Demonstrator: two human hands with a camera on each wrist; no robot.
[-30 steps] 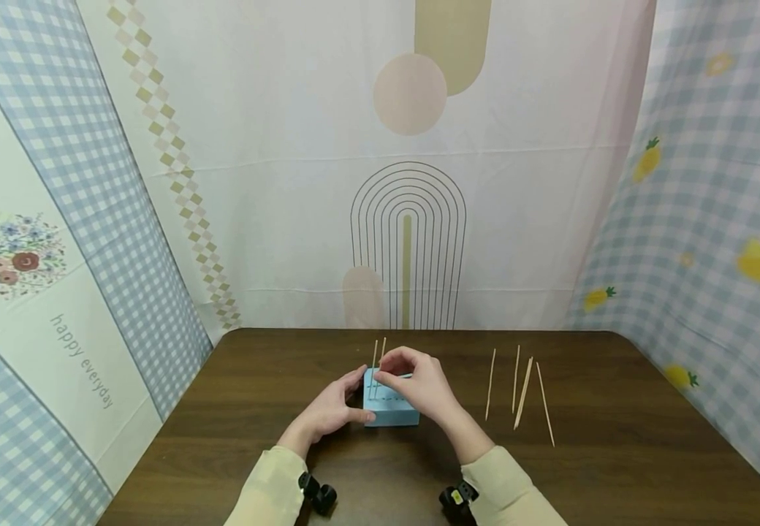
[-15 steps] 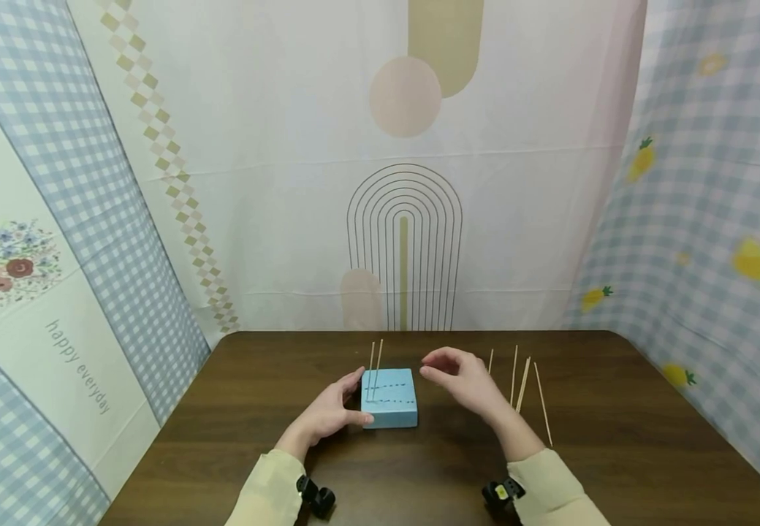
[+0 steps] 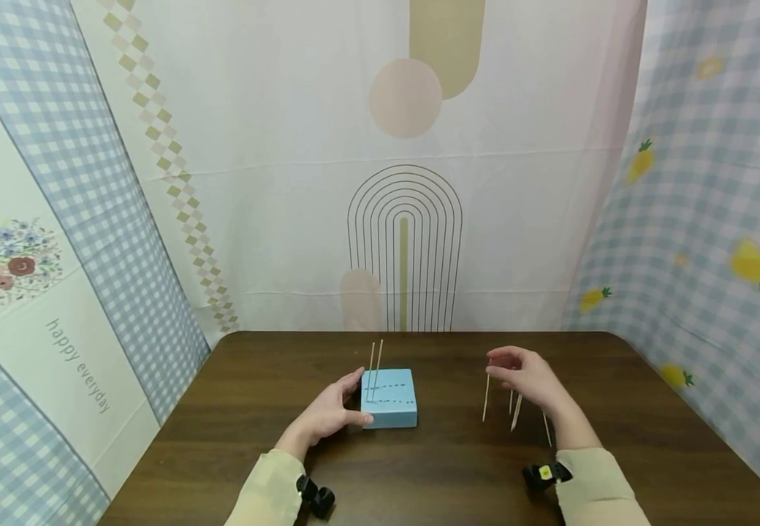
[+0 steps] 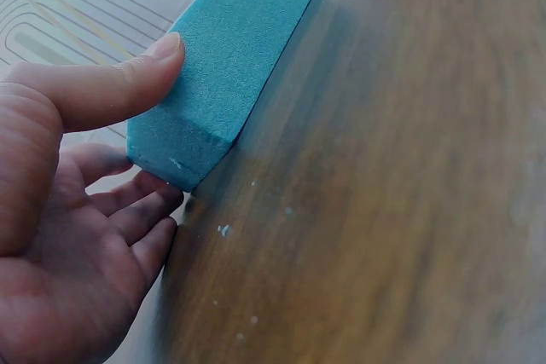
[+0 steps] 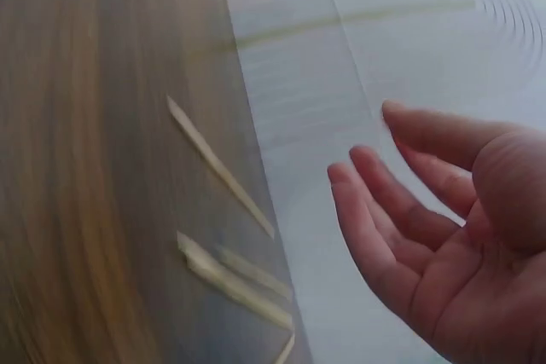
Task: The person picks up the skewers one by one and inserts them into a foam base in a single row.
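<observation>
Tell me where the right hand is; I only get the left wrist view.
Observer: The right hand is above the loose sticks, off to the right of the blue block.
Operator: Check whether it has one.
Observer: No stick shows in its grasp in the right wrist view.
Operator: Now describe the top of the block.
Observer: The head view shows two rows of dark marks running across it.
</observation>
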